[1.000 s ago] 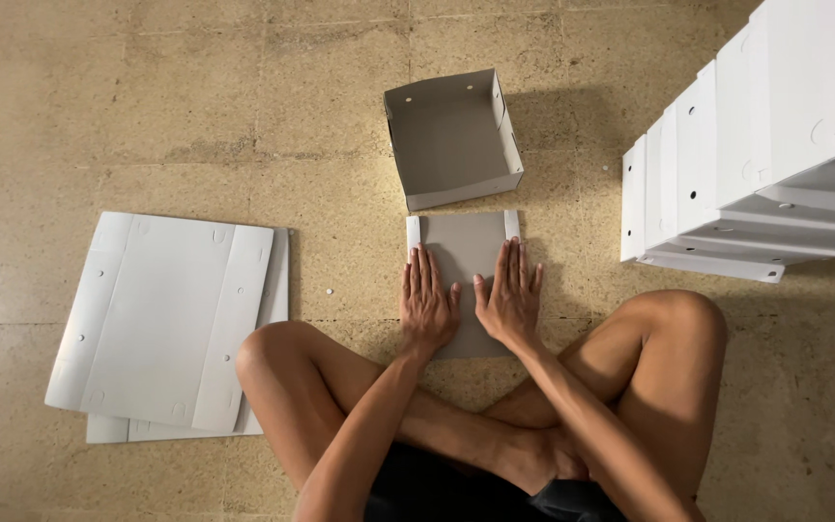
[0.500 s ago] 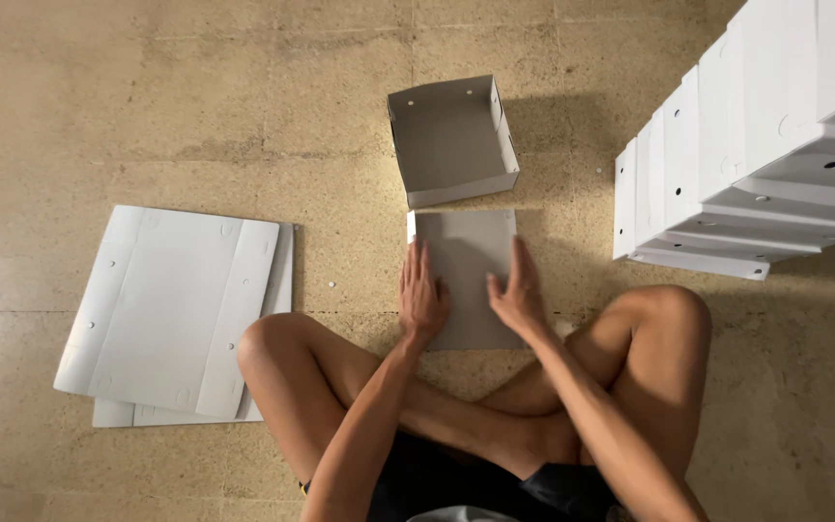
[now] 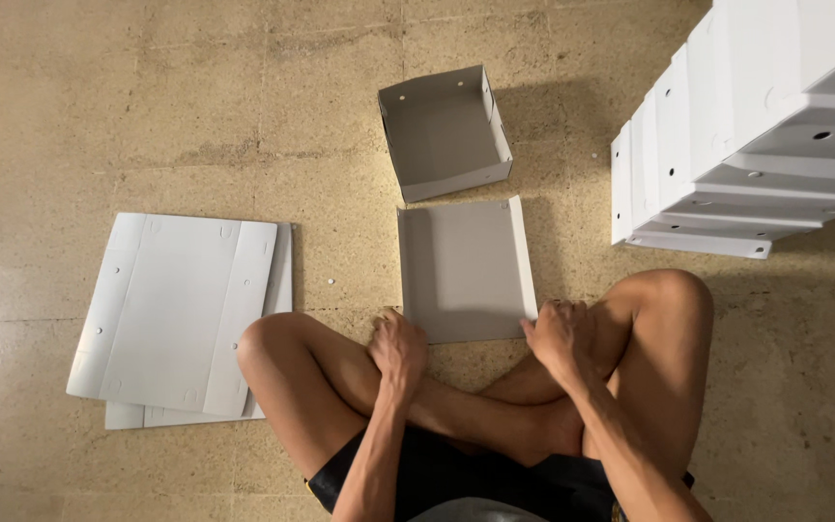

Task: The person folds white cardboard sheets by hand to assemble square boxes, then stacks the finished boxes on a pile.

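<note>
Here, left hand [image 3: 398,346]: curled at near-left corner of flat grey panel [image 3: 461,271], gripping edge.
Right hand [image 3: 558,335]: curled likewise, near-right corner.
Folded box [image 3: 445,130]: just beyond.

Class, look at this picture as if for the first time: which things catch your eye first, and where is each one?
In the middle, a grey flat sheet lies on the speckled floor, with the left hand and right hand at its near corners. Just beyond it stands a folded open box. A pile of flat sheets lies to the left, and a tall stack of white boxes fills the upper right.
</note>
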